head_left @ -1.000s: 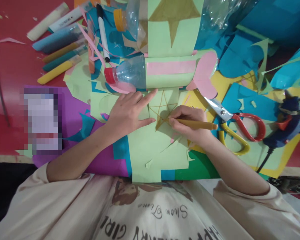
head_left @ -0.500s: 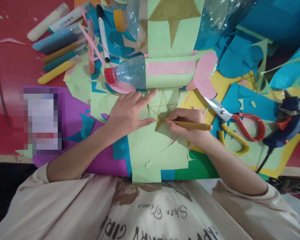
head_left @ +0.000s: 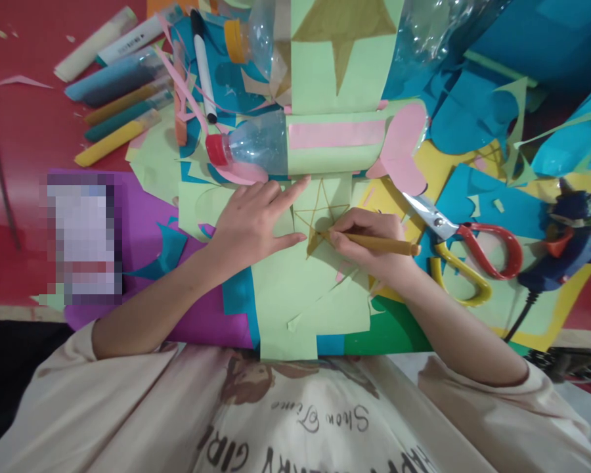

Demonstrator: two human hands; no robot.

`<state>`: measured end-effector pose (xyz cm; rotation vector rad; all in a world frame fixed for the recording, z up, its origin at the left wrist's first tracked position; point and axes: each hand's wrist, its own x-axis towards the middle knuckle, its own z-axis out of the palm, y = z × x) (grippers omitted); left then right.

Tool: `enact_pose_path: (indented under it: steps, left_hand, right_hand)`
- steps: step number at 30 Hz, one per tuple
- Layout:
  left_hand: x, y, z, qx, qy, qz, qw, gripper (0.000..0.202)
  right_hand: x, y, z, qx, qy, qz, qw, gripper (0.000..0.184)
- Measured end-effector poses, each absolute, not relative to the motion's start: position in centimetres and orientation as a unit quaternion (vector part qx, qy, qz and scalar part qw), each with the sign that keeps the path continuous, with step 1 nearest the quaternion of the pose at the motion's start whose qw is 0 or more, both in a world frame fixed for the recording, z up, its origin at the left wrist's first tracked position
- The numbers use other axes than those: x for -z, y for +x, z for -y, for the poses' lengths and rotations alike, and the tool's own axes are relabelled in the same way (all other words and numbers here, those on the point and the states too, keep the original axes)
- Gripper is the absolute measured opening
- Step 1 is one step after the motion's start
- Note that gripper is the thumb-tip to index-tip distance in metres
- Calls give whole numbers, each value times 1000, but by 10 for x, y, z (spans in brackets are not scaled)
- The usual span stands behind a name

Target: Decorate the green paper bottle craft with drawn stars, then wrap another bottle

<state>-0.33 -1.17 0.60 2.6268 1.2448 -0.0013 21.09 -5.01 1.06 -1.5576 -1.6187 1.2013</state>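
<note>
My right hand point(head_left: 367, 240) grips a mustard-coloured marker point(head_left: 387, 244), its tip on a star outline point(head_left: 322, 200) drawn on pale green paper point(head_left: 295, 289). The star's lower left point is filled with colour. Flat on the same paper lies my left hand point(head_left: 259, 220), thumb and index finger spread beside the star. Just beyond the hands rests a clear plastic bottle point(head_left: 259, 141) with a red cap, wrapped in green paper with a pink strip and a pink paper heart point(head_left: 401, 144). Above it, a green paper wing point(head_left: 337, 79) bears a filled brown star.
Scissors point(head_left: 446, 226) with red and yellow handles lie at my right, near a blue glue gun point(head_left: 556, 243). Several markers point(head_left: 118, 135) are at the upper left, above a phone point(head_left: 86, 240). Another bottle with an orange cap point(head_left: 234, 39) lies at the back. Blue scraps point(head_left: 465, 112) cover the right.
The marker and my right hand have shifted slightly up and to the right. A little more of the star's lower left point looks coloured. My left hand stays in place.
</note>
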Motion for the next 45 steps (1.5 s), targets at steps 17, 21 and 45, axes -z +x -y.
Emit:
enact_pose_path:
  steps: [17, 21, 45]
  left_hand:
    - [-6, -1, 11, 5, 891, -432, 142, 75]
    - [-7, -2, 12, 4, 890, -433, 144, 74]
    - [-5, -2, 11, 0, 895, -426, 128, 74]
  right_hand:
    - [-15, 210, 50, -440, -613, 595, 278, 18]
    - [-14, 208, 50, -454, -605, 594, 274, 17]
    - [-17, 208, 50, -444, -627, 585, 260, 16]
